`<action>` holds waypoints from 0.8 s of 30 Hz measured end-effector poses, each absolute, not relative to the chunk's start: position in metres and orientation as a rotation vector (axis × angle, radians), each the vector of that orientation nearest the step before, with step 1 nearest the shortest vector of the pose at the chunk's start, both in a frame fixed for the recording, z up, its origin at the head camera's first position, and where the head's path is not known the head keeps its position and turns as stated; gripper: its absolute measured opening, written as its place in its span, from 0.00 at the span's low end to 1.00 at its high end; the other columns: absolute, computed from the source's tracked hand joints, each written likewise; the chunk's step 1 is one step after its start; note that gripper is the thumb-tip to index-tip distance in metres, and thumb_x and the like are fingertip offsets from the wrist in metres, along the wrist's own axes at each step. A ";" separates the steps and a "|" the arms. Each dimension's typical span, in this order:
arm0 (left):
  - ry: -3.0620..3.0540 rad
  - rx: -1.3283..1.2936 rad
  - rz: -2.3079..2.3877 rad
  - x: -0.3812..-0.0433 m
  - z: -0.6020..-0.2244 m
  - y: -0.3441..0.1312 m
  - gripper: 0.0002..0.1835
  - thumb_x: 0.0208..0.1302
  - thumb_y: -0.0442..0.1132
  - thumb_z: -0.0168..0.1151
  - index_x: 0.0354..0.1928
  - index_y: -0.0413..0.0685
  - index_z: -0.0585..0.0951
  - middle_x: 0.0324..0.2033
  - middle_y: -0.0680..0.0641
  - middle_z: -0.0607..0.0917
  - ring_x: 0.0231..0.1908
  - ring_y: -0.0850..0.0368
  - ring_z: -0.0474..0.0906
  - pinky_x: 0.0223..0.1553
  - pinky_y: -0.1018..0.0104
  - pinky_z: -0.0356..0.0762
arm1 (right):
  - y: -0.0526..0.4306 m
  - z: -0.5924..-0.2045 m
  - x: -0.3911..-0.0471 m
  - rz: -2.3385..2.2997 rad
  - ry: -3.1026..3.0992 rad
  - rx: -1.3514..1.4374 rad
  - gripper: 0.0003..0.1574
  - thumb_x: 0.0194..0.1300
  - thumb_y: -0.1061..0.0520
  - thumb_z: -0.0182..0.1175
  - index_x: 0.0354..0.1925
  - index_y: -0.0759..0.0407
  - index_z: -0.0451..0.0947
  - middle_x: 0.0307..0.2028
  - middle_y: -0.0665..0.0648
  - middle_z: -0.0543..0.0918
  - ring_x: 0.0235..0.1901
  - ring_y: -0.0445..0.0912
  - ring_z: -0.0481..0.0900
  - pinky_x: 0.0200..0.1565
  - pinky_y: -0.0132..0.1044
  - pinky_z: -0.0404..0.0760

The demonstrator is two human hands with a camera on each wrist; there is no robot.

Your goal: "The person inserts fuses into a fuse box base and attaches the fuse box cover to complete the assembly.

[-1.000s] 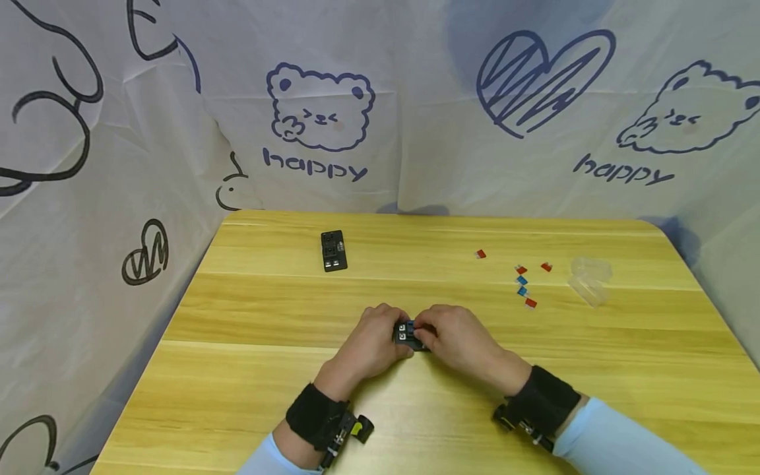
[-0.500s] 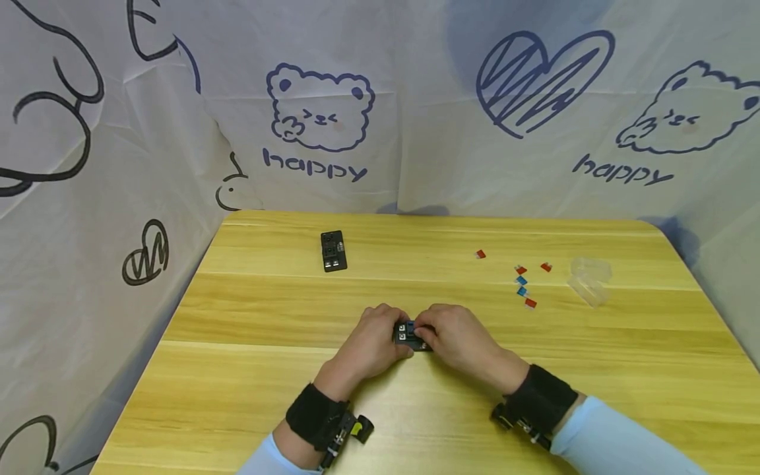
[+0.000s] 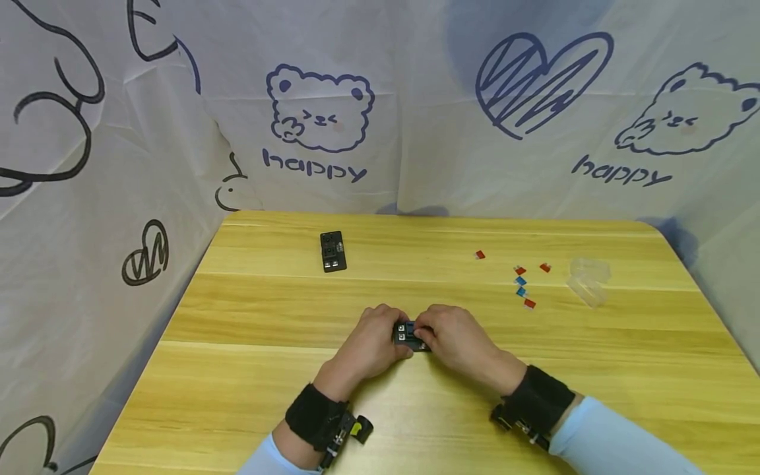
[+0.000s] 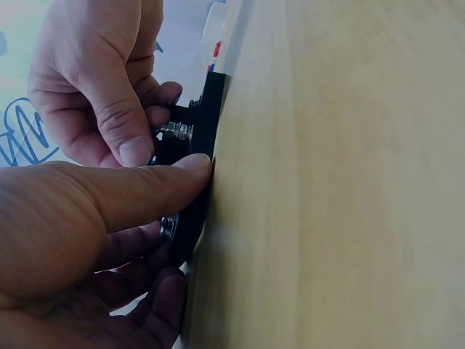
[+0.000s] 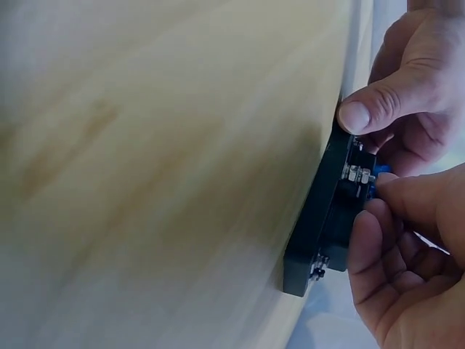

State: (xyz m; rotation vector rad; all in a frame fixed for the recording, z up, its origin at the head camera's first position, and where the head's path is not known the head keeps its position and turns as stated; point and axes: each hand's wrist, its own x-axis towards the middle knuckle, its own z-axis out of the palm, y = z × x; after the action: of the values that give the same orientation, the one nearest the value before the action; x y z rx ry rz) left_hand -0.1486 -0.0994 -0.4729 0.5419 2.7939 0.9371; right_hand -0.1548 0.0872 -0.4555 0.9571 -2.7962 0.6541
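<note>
My left hand [image 3: 375, 336] grips the left end of a small black fuse block [image 3: 406, 338] on the wooden table. Its thumb presses the block's near edge, as the left wrist view shows, with the other fingers along the far side. Over the block's sockets, my right hand [image 3: 456, 336] pinches a small blue blade fuse [image 5: 382, 169] between thumb and fingertips. Most of that fuse is hidden by the fingers; how deep it sits cannot be told. Metal studs with nuts [image 5: 357, 174] stick out from the block.
A second black fuse block [image 3: 333, 251] lies at the back left. Toward the back right are several loose red blade fuses [image 3: 530, 304] and two blue blade fuses [image 3: 520, 281]. Beside them, further right, lies a clear plastic case [image 3: 589, 280]. Drawn-on white cloth [image 3: 427, 132] walls the table's back.
</note>
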 end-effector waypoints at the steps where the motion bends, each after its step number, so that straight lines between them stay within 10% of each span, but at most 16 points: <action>1: 2.794 0.541 0.935 -0.148 -0.473 -0.099 0.25 0.51 0.47 0.74 0.50 0.48 0.79 0.46 0.50 0.79 0.43 0.53 0.68 0.45 0.60 0.71 | 0.087 -0.455 -0.155 0.647 -2.794 0.964 0.02 0.61 0.57 0.65 0.34 0.53 0.84 0.29 0.47 0.81 0.30 0.39 0.77 0.33 0.38 0.79; 24: 2.799 0.539 0.917 -0.148 -0.474 -0.099 0.24 0.52 0.46 0.74 0.50 0.48 0.78 0.46 0.49 0.78 0.43 0.52 0.68 0.45 0.60 0.72 | 0.089 -0.458 -0.153 0.657 -2.762 0.977 0.03 0.62 0.58 0.65 0.35 0.53 0.85 0.29 0.46 0.80 0.28 0.38 0.74 0.31 0.36 0.77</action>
State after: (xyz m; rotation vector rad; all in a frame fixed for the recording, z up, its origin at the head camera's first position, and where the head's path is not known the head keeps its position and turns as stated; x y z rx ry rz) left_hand -0.1484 -0.0985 -0.4736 0.5387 2.7987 0.9174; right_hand -0.1527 0.0892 -0.4578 0.9774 -2.7622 0.6569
